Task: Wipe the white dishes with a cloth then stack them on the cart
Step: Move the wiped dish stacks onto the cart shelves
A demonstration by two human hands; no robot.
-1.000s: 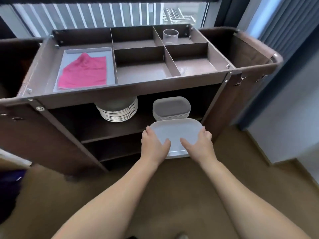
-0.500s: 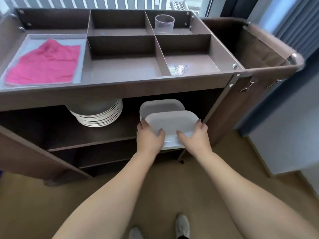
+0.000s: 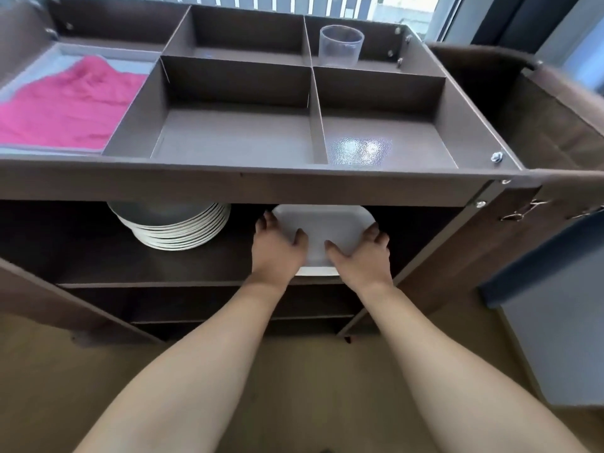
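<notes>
— What fills the view?

— A dark brown cart [image 3: 261, 188] with a matte, board-like finish. Its top is split into square bins, and there are open shelves underneath.

— And the cloth?

— A pink cloth [image 3: 65, 112], soft and rumpled, lies on a pale grey tray [image 3: 98, 55] at ten o'clock.

— The dishes?

— A stack of round plates [image 3: 176, 230], glossy white, sits on the upper shelf left of centre. Just beside it, toward three o'clock, is a smooth white rectangular dish [image 3: 323, 230] with rounded corners. It lies flat and face up under the cart top, its long axis running nine to three.

— Who has it?

— Both hands. The left hand [image 3: 277, 253] grips the near left corner and the right hand [image 3: 362, 256] the near right, thumbs pressed on top and fingers curled round the edges.

— Anything smaller?

— A clear plastic cup [image 3: 340, 45] stands upright in the far bin at one o'clock.
</notes>
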